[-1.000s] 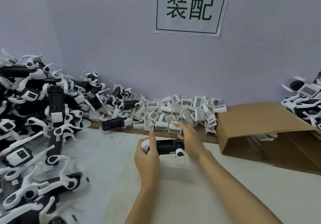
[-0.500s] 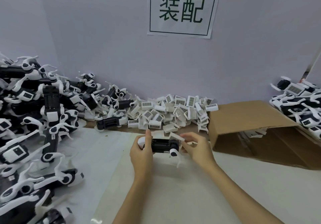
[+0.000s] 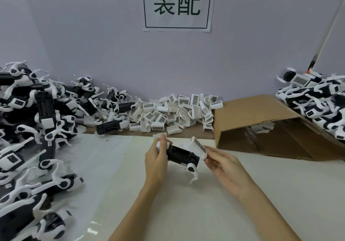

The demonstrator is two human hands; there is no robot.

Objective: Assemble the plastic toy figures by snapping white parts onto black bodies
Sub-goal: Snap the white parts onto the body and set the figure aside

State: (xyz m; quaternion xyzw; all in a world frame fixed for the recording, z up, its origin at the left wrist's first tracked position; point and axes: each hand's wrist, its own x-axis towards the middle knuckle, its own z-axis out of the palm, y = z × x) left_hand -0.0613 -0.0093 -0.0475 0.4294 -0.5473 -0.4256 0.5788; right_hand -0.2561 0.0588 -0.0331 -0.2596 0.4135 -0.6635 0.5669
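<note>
Head view: we hold a black plastic toy body [image 3: 182,154] above the pale desk [image 3: 261,194] while fitting a white barcode-labelled plastic part [image 3: 198,146] to it.

Our left hand [image 3: 155,161] grips the body's left end, its fingers curled round it, thumb up across a white cap there. Our right hand [image 3: 224,168] pinches the white part at the body's upper right end, touching it, fingers lightly bent. A white curved leg [image 3: 193,172] hangs from the body's lower right corner. Behind our hands a heap of loose white labelled parts [image 3: 177,112] lies along the lilac wall. A pile of black-and-white figures [image 3: 33,128] fills the left side; another pile [image 3: 317,106] sits far right, beside an open brown cardboard box [image 3: 261,121]. A paper sign [image 3: 177,5] with dark green characters hangs on the wall.
</note>
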